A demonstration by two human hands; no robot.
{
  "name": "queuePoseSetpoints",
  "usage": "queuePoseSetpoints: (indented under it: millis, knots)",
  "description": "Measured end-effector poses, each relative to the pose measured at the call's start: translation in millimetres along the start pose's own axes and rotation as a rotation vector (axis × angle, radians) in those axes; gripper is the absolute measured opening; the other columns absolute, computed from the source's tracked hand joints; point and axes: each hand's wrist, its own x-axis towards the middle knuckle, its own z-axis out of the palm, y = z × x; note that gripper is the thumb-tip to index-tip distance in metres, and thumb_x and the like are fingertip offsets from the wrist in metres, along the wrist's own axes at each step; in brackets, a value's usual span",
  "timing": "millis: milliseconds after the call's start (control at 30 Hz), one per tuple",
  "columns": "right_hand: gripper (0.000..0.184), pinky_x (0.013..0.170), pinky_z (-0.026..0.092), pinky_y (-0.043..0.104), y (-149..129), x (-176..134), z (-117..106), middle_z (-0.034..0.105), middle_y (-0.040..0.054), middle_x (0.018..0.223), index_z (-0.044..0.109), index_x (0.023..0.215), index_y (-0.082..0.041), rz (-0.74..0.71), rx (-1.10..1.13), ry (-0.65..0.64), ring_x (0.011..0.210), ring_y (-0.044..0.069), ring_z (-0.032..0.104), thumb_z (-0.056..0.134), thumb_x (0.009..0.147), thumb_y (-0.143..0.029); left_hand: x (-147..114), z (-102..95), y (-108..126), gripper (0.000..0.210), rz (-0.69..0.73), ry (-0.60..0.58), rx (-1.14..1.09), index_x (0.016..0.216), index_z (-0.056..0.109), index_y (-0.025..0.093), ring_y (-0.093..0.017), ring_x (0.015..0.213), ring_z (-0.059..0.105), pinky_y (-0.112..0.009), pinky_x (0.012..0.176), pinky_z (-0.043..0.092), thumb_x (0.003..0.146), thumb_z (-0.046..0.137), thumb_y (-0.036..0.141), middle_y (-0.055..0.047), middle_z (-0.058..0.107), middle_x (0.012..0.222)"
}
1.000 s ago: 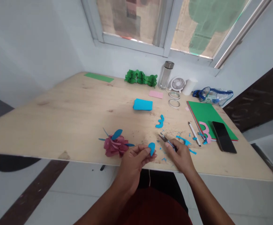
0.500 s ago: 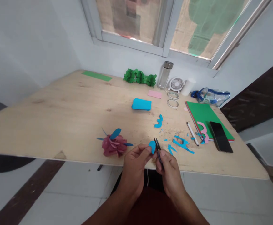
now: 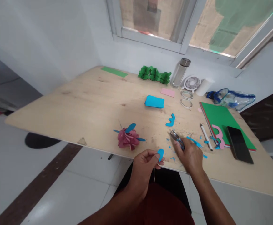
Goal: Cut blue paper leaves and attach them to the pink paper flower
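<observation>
My left hand pinches a small blue paper piece with a rounded end at the table's front edge. To the right, my right hand is closed around the scissors, whose blades lie low over the tabletop and point away from me. Blue paper scraps lie under and beside that hand. Left of my hands rests a dusty-pink paper flower with blue paper leaves. A wavy blue paper cutout sits beyond the scissors.
A blue paper stack, a pink paper piece and tape rolls lie farther back. Green paper shapes, a glass bottle and a small fan line the wall. A phone overlaps green sheets beside a white pen.
My right hand has moved the scissors away from the blue piece, rightward and down to the tabletop among the scraps. My left hand still holds the piece. The view has shifted left.
</observation>
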Motion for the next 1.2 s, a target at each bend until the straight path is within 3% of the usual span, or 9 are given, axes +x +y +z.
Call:
queuePoseSetpoints:
  millis: [333,433,533,600,700,833,1000,1200]
  knots:
    - [0.031,0.065,0.037,0.031,9,6,10,0.063,0.0081,0.076,0.064,0.082,-0.017,-0.203,-0.120,0.130,0.075,0.023,0.056,0.049,0.089,-0.043,0,-6.2,0,0.011,0.017,0.005,0.002,0.063,0.060,0.014,-0.011,0.050,0.059,-0.020,0.049,0.042,0.064,0.068,0.022,-0.002,0.066,0.055]
    - [0.029,0.072,0.040,0.035,8,5,7,0.064,0.0111,0.083,0.064,0.088,-0.016,-0.207,-0.055,0.189,0.082,0.026,0.055,0.052,0.087,-0.042,-1,-6.2,3,0.012,0.032,0.021,-0.025,0.063,0.060,0.015,-0.011,0.049,0.058,-0.020,0.050,0.042,0.063,0.069,0.023,-0.001,0.066,0.055]
    - [0.025,0.077,0.041,0.039,-3,0,-4,0.065,0.0121,0.089,0.064,0.094,-0.016,-0.163,0.168,0.248,0.086,0.027,0.055,0.052,0.087,-0.038,-2,-5.9,6,0.010,0.064,0.031,-0.017,0.065,0.061,0.014,-0.011,0.050,0.058,-0.021,0.052,0.043,0.065,0.069,0.022,-0.001,0.066,0.056]
    - [0.021,0.076,0.043,0.037,-18,-6,-12,0.066,0.0087,0.084,0.063,0.089,-0.018,-0.140,0.459,0.183,0.083,0.023,0.057,0.051,0.088,-0.035,-2,-5.7,6,0.009,0.097,0.033,0.004,0.066,0.062,0.014,-0.010,0.051,0.057,-0.020,0.054,0.043,0.066,0.068,0.021,0.000,0.065,0.056]
    - [0.021,0.061,0.044,0.028,-42,-13,-19,0.062,0.0022,0.071,0.064,0.079,-0.020,-0.038,0.850,-0.094,0.067,0.017,0.056,0.052,0.087,-0.035,-1,-4.9,6,0.008,0.135,0.007,0.039,0.066,0.063,0.015,-0.009,0.052,0.056,-0.020,0.055,0.044,0.066,0.068,0.021,0.002,0.064,0.056]
    - [0.021,0.052,0.040,0.023,-60,-17,-16,0.057,-0.0022,0.059,0.060,0.064,-0.018,0.175,1.174,-0.253,0.055,0.012,0.051,0.063,0.078,-0.035,-1,-2.7,7,0.008,0.151,-0.046,0.098,0.064,0.064,0.015,-0.009,0.052,0.055,-0.019,0.055,0.044,0.067,0.068,0.021,0.003,0.062,0.054]
    - [0.019,0.053,0.041,0.023,-61,-16,-11,0.059,-0.0019,0.057,0.061,0.062,-0.018,0.294,1.318,-0.277,0.053,0.011,0.052,0.067,0.074,-0.032,-1,-2.4,6,0.009,0.080,-0.058,0.092,0.070,0.066,0.015,-0.011,0.055,0.058,-0.022,0.056,0.045,0.067,0.067,0.023,0.001,0.065,0.059]
    - [0.021,0.053,0.039,0.024,-60,-14,-10,0.058,-0.0014,0.057,0.062,0.062,-0.017,0.334,1.286,-0.240,0.054,0.012,0.049,0.067,0.072,-0.035,2,-3.7,1,0.015,-0.064,-0.089,0.025,0.075,0.067,0.014,-0.013,0.055,0.060,-0.023,0.054,0.047,0.065,0.069,0.025,-0.003,0.068,0.062]
